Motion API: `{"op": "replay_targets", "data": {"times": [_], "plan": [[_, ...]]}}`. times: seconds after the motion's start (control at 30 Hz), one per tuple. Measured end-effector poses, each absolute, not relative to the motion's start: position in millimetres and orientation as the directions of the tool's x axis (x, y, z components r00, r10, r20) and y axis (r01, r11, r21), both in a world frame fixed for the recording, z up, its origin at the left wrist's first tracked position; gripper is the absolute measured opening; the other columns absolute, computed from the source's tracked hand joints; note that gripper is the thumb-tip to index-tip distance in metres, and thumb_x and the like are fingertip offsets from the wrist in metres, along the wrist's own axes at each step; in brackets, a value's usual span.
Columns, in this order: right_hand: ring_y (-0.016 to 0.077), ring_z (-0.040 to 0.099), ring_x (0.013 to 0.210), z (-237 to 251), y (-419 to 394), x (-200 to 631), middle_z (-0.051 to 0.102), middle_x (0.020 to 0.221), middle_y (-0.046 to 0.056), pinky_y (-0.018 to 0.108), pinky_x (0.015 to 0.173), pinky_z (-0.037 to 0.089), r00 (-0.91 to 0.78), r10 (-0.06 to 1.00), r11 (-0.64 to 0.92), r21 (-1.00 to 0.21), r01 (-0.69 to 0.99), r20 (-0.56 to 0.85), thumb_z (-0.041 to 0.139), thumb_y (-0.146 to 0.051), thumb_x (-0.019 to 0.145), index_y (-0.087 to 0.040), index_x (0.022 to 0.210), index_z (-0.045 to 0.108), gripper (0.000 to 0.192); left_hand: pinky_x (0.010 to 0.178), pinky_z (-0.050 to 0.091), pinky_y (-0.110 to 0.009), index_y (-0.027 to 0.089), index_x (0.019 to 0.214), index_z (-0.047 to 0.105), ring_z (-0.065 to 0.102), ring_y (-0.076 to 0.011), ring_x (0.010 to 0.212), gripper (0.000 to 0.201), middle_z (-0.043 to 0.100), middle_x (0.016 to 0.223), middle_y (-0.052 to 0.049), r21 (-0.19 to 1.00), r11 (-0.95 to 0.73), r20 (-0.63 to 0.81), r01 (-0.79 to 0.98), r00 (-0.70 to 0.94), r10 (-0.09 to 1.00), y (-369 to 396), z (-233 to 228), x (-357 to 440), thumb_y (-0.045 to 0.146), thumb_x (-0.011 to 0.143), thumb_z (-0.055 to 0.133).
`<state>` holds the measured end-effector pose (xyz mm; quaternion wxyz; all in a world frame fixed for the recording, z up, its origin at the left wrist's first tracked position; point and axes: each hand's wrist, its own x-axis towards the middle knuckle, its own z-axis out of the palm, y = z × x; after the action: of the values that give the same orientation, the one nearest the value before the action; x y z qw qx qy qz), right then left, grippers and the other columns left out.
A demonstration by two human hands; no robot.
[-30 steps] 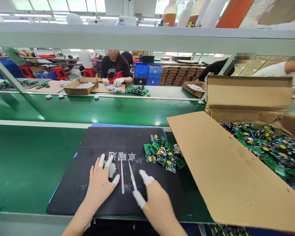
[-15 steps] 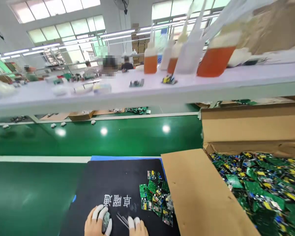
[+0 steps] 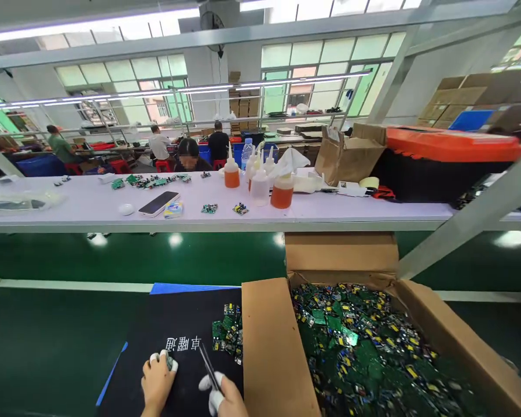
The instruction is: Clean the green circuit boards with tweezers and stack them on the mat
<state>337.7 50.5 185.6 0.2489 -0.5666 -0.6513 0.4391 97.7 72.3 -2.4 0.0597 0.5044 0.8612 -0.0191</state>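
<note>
My left hand, white cots on its fingertips, is closed around a small circuit board, mostly hidden under the fingers. It rests low on the black mat, just below the white printed characters. To its right, my right hand, also in finger cots, grips a pair of dark tweezers whose tips point up and away from me. A cluster of green circuit boards lies on the mat beyond the tweezers, against the box flap.
At right stands an open cardboard box full of circuit boards. Across the back runs a white shelf with bottles of orange liquid, a phone and an orange-lidded black bin. Several people sit farther off.
My view has turned right and risen, showing more of the box and shelf. The tweezers, lying low before, now stand more upright in my right hand. My left hand still holds the board.
</note>
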Motion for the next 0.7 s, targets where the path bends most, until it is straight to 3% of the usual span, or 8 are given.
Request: {"op": "replay_targets", "data": {"times": [0.03, 0.13, 0.23, 0.5, 0.6, 0.7], "plan": [[0.013, 0.066, 0.066, 196, 63, 345, 0.07, 0.078, 0.001, 0.025, 0.062, 0.054, -0.243, 0.954, -0.024, -0.853, 0.521, -0.175, 0.049, -0.019, 0.096, -0.015, 0.094, 0.069, 0.02, 0.087, 0.048, -0.046, 0.016, 0.117, 0.057, 0.051, -0.034, 0.116, 0.03, 0.057, 0.119, -0.013, 0.029, 0.527, -0.136, 0.85, -0.519, 0.844, 71, -1, 102, 0.026, 0.089, 0.049], [0.0157, 0.069, 0.09, 234, 117, 369, 0.073, 0.099, 0.005, 0.029, 0.079, 0.055, -0.232, 0.965, 0.026, -0.837, 0.547, -0.121, 0.043, -0.011, 0.095, -0.015, 0.103, 0.068, 0.027, 0.088, 0.047, -0.045, 0.016, 0.116, 0.055, 0.053, -0.0283, 0.109, 0.031, 0.055, 0.12, -0.011, 0.043, 0.603, -0.179, 0.797, -0.587, 0.789, 65, 3, 113, 0.034, 0.09, 0.055], [0.0217, 0.062, 0.109, 283, 183, 389, 0.064, 0.123, 0.009, 0.043, 0.093, 0.051, -0.192, 0.981, 0.109, -0.773, 0.625, -0.016, 0.053, -0.023, 0.097, -0.015, 0.119, 0.06, 0.024, 0.088, 0.047, -0.044, 0.016, 0.116, 0.055, 0.055, -0.0255, 0.107, 0.033, 0.054, 0.121, -0.009, 0.076, 0.633, -0.214, 0.77, -0.608, 0.765, 59, 4, 116, 0.038, 0.091, 0.057], [0.0257, 0.06, 0.11, 413, 352, 362, 0.057, 0.127, 0.012, 0.047, 0.092, 0.051, -0.158, 0.973, 0.22, -0.46, 0.86, 0.17, 0.061, -0.03, 0.093, -0.014, 0.122, 0.057, 0.034, 0.093, 0.046, -0.045, 0.016, 0.123, 0.053, 0.054, -0.0265, 0.112, 0.036, 0.053, 0.127, -0.01, 0.179, 0.63, -0.233, 0.755, -0.59, 0.773, 55, 7, 117, 0.032, 0.09, 0.059], [0.0206, 0.061, 0.106, 430, 389, 341, 0.057, 0.126, 0.011, 0.042, 0.093, 0.05, -0.221, 0.959, 0.276, -0.39, 0.879, 0.179, 0.053, -0.027, 0.098, -0.011, 0.122, 0.057, 0.029, 0.097, 0.043, -0.046, 0.016, 0.12, 0.055, 0.053, -0.0268, 0.115, 0.034, 0.053, 0.129, -0.01, 0.216, 0.618, -0.223, 0.756, -0.578, 0.785, 57, 7, 117, 0.028, 0.089, 0.061], [0.0219, 0.063, 0.101, 429, 407, 330, 0.061, 0.12, 0.009, 0.042, 0.086, 0.055, -0.276, 0.944, 0.325, -0.353, 0.877, 0.183, 0.059, -0.03, 0.094, -0.014, 0.119, 0.059, 0.029, 0.099, 0.043, -0.046, 0.015, 0.117, 0.058, 0.052, -0.0269, 0.117, 0.032, 0.054, 0.129, -0.01, 0.248, 0.609, -0.212, 0.754, -0.571, 0.793, 57, 7, 115, 0.026, 0.088, 0.064]]}}
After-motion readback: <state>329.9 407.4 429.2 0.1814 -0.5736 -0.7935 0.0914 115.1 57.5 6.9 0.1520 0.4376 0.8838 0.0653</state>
